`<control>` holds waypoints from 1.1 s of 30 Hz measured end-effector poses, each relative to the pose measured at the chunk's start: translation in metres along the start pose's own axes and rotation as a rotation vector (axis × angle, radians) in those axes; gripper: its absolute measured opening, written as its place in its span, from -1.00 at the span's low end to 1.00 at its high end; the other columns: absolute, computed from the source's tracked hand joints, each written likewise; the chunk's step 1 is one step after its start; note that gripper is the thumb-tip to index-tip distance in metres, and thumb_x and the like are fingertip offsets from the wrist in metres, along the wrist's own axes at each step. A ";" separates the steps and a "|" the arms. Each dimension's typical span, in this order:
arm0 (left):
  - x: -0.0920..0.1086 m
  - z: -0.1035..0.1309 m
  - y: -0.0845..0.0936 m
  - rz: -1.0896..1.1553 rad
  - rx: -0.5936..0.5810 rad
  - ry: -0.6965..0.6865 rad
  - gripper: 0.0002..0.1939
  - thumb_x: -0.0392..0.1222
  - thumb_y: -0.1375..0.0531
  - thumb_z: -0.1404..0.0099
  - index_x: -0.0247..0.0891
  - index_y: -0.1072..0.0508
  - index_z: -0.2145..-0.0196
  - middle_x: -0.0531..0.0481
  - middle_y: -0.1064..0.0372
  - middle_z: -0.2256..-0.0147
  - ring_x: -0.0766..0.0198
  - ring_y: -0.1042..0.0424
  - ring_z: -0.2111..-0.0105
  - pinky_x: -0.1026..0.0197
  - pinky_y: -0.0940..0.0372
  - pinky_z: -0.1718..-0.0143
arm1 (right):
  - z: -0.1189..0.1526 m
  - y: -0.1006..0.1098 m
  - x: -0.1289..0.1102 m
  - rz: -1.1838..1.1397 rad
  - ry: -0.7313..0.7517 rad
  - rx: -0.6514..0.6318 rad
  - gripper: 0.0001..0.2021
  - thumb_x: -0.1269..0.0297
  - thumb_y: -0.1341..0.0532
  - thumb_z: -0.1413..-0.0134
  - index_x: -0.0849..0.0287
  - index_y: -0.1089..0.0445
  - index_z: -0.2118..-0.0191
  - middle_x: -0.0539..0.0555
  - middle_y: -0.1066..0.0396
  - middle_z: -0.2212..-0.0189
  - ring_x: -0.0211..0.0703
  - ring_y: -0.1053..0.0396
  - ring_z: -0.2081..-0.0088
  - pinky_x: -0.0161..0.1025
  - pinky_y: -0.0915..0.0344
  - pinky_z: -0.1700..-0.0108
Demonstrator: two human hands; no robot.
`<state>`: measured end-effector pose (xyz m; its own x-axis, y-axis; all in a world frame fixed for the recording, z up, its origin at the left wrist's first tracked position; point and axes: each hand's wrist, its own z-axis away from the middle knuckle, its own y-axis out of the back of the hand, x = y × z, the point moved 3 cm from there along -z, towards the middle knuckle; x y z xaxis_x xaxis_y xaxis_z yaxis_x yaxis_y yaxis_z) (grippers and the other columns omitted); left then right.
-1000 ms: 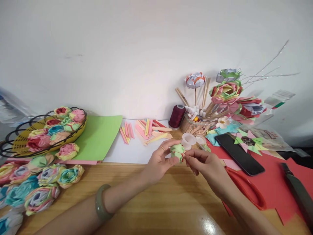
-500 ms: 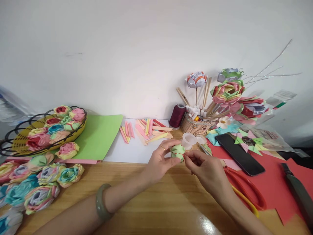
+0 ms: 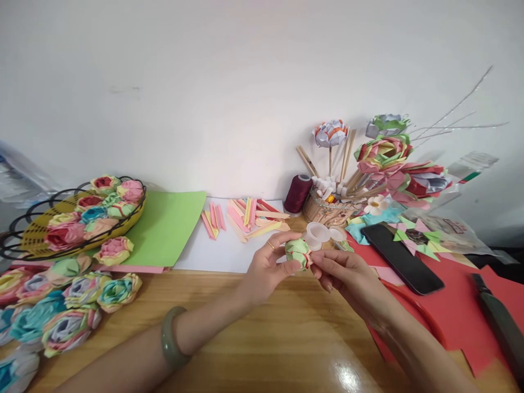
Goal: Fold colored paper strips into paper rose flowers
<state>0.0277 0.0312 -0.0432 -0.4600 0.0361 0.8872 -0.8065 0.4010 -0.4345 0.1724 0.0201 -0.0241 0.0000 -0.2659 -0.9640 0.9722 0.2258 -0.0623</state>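
A small green paper flower with red and pale folds is held over the table in front of me. My left hand grips it from the left, fingers above and thumb below. On its right side, my right hand pinches the flower's edge between thumb and fingertips. Just behind the flower stands a small round translucent tub. Folded paper strips in pink, yellow and peach lie on a white sheet beyond my left hand.
Left: a yellow basket of paper flowers, more paper flowers, green paper. Back right: a dark red thread spool and a holder with sticks and flowers. Right: a black phone, red scissors, red paper.
The flower has turned slightly in my hands, showing more of its red and pale folds. My right hand has rotated, and its forearm now covers more of the scissors. My left hand stays in place.
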 end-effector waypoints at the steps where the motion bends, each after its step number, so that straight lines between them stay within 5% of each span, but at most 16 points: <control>1: 0.000 0.000 0.000 0.006 0.000 -0.001 -0.63 -0.23 -0.24 -0.07 -0.13 -0.36 0.12 0.01 -0.24 0.18 0.32 -0.29 0.21 0.22 -0.20 0.13 | 0.000 -0.001 -0.001 0.005 0.000 -0.002 -0.76 0.12 -0.26 0.10 0.24 -0.41 0.49 -0.04 -0.30 0.59 -0.44 -0.11 0.62 -0.42 -0.05 0.57; 9: -0.001 0.000 0.000 -0.011 0.017 0.001 -0.62 -0.22 -0.25 -0.05 -0.14 -0.37 0.13 -0.01 -0.24 0.17 0.29 -0.27 0.20 0.22 -0.21 0.15 | 0.002 -0.009 -0.008 0.114 0.069 0.121 -0.68 0.05 -0.28 0.19 0.23 -0.34 0.60 -0.08 -0.22 0.66 -0.41 -0.09 0.63 -0.39 -0.06 0.56; 15: -0.001 0.000 -0.001 -0.019 -0.014 0.007 -0.62 -0.20 -0.27 -0.02 -0.13 -0.39 0.14 -0.02 -0.24 0.17 0.26 -0.27 0.21 0.21 -0.22 0.18 | 0.000 -0.003 0.000 0.029 0.011 0.044 -0.75 0.15 -0.37 0.30 0.25 -0.40 0.58 -0.07 -0.26 0.67 -0.44 -0.09 0.65 -0.41 0.01 0.60; 23: -0.004 -0.001 0.002 -0.030 0.002 0.006 -0.60 -0.19 -0.26 -0.03 -0.17 -0.37 0.12 -0.07 -0.20 0.06 0.25 -0.27 0.18 0.19 -0.21 0.13 | 0.001 0.001 -0.004 0.055 0.011 0.000 -0.74 0.12 -0.30 0.15 0.26 -0.45 0.48 -0.01 -0.35 0.58 -0.48 -0.06 0.68 -0.41 0.02 0.63; 33: -0.001 0.000 -0.001 -0.066 -0.086 0.018 -0.64 -0.22 -0.25 -0.05 -0.13 -0.38 0.15 -0.04 -0.21 0.10 0.23 -0.27 0.15 0.18 -0.22 0.14 | -0.001 -0.002 -0.002 0.070 -0.044 0.068 -0.73 0.18 -0.41 0.42 0.27 -0.40 0.63 -0.04 -0.30 0.68 -0.46 -0.04 0.69 -0.42 0.07 0.67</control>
<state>0.0286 0.0310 -0.0437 -0.3997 0.0236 0.9163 -0.7996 0.4798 -0.3611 0.1706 0.0214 -0.0220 0.0778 -0.2928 -0.9530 0.9831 0.1816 0.0245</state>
